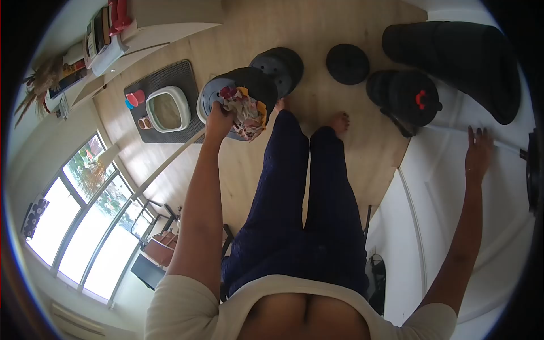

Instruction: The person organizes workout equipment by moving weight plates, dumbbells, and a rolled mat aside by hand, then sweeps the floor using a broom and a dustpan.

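Note:
My left hand (219, 122) is closed at the near edge of a crumpled multicoloured bundle (246, 116), which looks like cloth. Behind the bundle are a grey disc (212, 93) with a hole and a dark rounded body. A pale pole (175, 153) runs down-left from beside this hand; whether the fingers hold it too is hidden. On the right, my right hand (479, 150) is stretched out with fingers apart, over a white surface (442, 170). A light bar (510, 148) passes close by its fingers; I cannot tell whether they touch.
Round dark weights (277, 68) and a black disc (347, 64) lie on the wooden floor (362, 153). At right are a black weight with a red mark (419, 99) and a long black roll (447, 62). A litter tray (182, 107) stands on a grey mat (161, 73).

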